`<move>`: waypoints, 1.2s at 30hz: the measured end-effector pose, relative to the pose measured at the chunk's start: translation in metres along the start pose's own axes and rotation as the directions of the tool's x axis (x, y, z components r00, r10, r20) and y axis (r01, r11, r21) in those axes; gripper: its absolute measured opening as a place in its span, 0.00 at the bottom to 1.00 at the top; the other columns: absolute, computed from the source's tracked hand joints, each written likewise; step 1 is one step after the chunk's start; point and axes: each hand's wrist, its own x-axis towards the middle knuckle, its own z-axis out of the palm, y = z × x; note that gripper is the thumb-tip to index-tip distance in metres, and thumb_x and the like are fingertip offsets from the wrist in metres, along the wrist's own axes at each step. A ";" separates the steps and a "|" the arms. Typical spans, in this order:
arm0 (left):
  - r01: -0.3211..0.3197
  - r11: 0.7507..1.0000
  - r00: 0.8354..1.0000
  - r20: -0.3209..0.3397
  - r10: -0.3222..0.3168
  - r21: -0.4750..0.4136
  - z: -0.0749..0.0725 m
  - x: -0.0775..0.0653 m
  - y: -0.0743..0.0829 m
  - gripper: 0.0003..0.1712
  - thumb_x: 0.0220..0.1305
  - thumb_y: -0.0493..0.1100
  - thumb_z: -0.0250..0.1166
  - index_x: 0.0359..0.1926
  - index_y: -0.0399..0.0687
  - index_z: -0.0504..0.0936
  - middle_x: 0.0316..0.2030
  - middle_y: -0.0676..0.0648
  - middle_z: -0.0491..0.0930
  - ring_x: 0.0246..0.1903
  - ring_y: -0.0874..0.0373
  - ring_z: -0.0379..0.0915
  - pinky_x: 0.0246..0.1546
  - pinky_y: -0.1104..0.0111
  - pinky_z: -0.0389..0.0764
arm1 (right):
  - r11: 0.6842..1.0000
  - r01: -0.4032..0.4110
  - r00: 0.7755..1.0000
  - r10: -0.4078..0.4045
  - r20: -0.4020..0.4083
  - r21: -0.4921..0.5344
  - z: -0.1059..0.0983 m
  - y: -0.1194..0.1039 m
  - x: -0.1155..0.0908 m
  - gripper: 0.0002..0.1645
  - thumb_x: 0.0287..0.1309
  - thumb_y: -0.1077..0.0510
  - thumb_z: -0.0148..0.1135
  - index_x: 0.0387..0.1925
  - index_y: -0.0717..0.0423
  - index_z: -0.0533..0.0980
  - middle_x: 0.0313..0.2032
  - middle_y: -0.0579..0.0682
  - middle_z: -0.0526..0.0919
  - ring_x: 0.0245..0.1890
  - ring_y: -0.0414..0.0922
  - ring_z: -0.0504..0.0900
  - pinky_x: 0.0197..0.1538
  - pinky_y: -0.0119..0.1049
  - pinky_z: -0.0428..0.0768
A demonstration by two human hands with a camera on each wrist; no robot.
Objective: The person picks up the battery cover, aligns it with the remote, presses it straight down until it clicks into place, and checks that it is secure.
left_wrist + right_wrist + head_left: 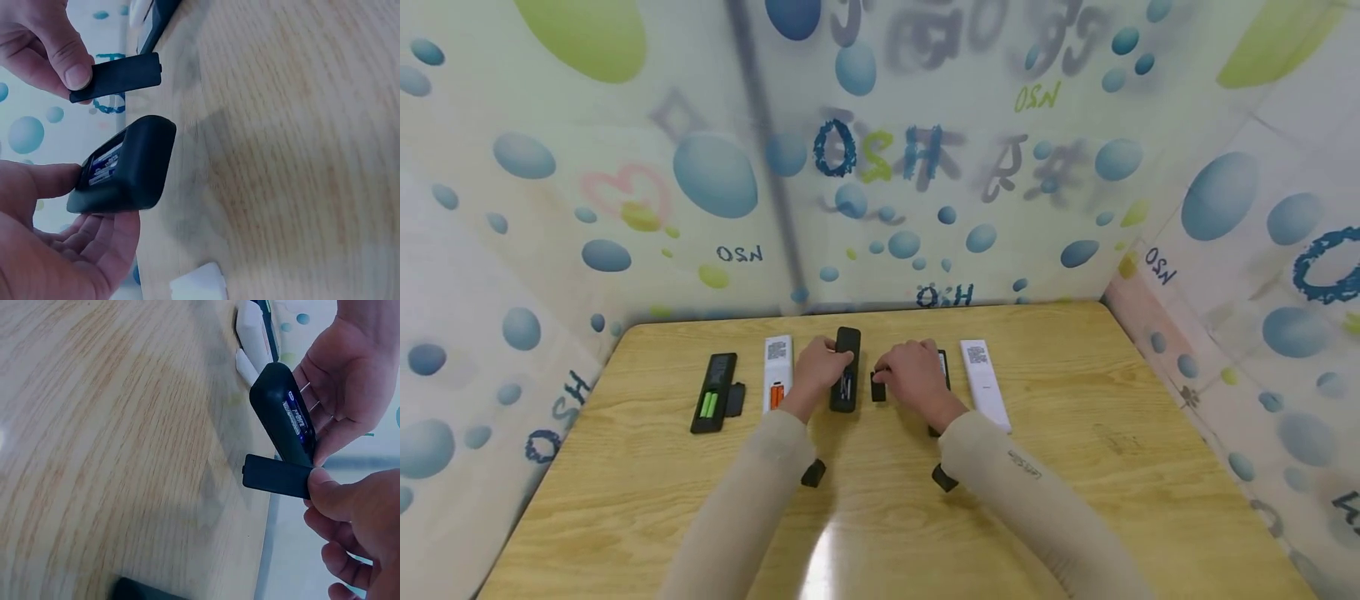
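Observation:
My left hand (820, 367) grips a black remote control (847, 340), thumb on its edge and fingers beneath. Its battery compartment is uncovered, and batteries (105, 167) with dark and silver wrappers lie inside. To the right, my right hand (916, 379) pinches a thin black battery cover (877, 388) by one end between thumb and fingers. In the left wrist view that cover (122, 76) is held apart from the remote (147, 162), while in the right wrist view it overlaps the remote's near end.
On the wooden table (880, 533), left, lie a black remote (722, 367) with green batteries, its loose cover (735, 400) and a white remote (778, 350) with orange batteries. Right, a dark remote (943, 362) is partly hidden by my hand, beside a white remote (985, 383). A patterned wall (880, 275) stands behind.

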 end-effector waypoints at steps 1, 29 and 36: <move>-0.005 1.000 1.000 0.001 0.005 -0.006 0.000 -0.001 -0.001 0.28 0.69 0.52 0.58 0.62 0.41 0.67 0.59 0.39 0.73 0.54 0.48 0.71 0.56 0.55 0.76 | 1.000 0.001 1.000 -0.001 0.002 0.003 -0.001 0.000 -0.001 0.12 0.60 0.41 0.63 0.42 0.34 0.86 0.41 0.39 0.88 0.43 0.45 0.81 0.53 0.47 0.71; -0.052 0.917 0.989 0.107 0.103 -0.396 0.052 -0.014 0.010 0.24 0.69 0.44 0.60 0.62 0.39 0.70 0.56 0.36 0.75 0.50 0.45 0.77 0.42 0.59 0.84 | 0.999 -0.009 0.998 0.006 -0.069 -0.039 -0.017 0.047 -0.036 0.09 0.60 0.43 0.64 0.35 0.36 0.87 0.34 0.36 0.88 0.37 0.44 0.78 0.54 0.49 0.70; -0.047 0.913 0.982 0.146 0.116 -0.406 0.065 -0.014 0.012 0.24 0.69 0.45 0.60 0.61 0.40 0.70 0.56 0.37 0.74 0.50 0.47 0.77 0.39 0.62 0.84 | 1.000 0.001 0.997 -0.003 -0.073 -0.030 -0.017 0.052 -0.041 0.08 0.60 0.43 0.64 0.35 0.35 0.87 0.32 0.35 0.88 0.35 0.43 0.76 0.51 0.48 0.69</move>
